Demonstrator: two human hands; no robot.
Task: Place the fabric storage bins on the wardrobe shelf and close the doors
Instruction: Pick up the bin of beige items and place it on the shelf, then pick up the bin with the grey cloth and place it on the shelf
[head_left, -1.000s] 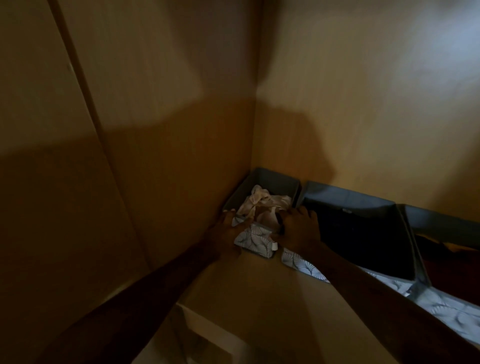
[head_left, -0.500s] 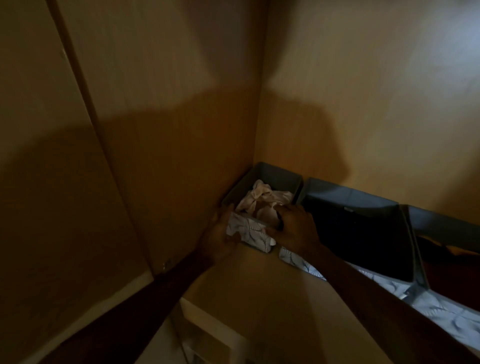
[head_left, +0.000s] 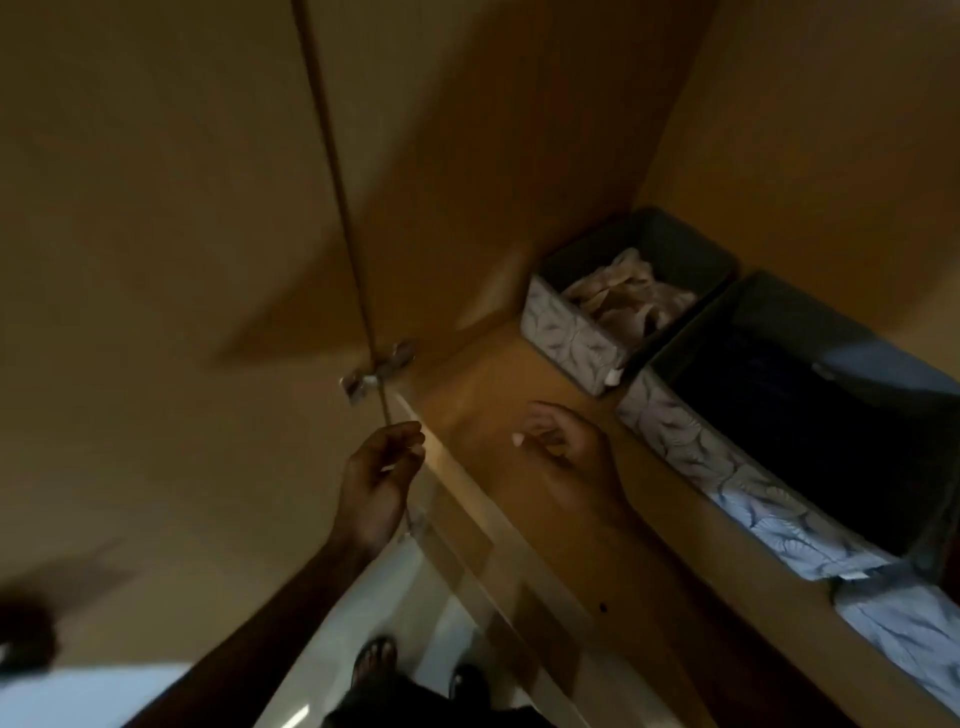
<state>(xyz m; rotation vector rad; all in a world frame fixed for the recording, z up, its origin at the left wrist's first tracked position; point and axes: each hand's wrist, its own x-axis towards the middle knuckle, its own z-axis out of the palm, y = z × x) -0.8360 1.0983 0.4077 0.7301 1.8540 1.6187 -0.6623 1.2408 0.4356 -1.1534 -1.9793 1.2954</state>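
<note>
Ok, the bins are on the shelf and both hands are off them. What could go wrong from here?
1. The left hand is just below the door hinge. Its fingers could get pinched there if the door swings.
2. The right hand hovers over the shelf. Closing before it is out could trap it.
3. The view is dim and blurred, so the closing move may be hard to judge.

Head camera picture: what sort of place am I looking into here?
Most likely the inside of a household wardrobe. A wooden shelf carries a small fabric bin of pale cloth with a larger bin beside it, and a metal hinge joins the door at left.
</note>
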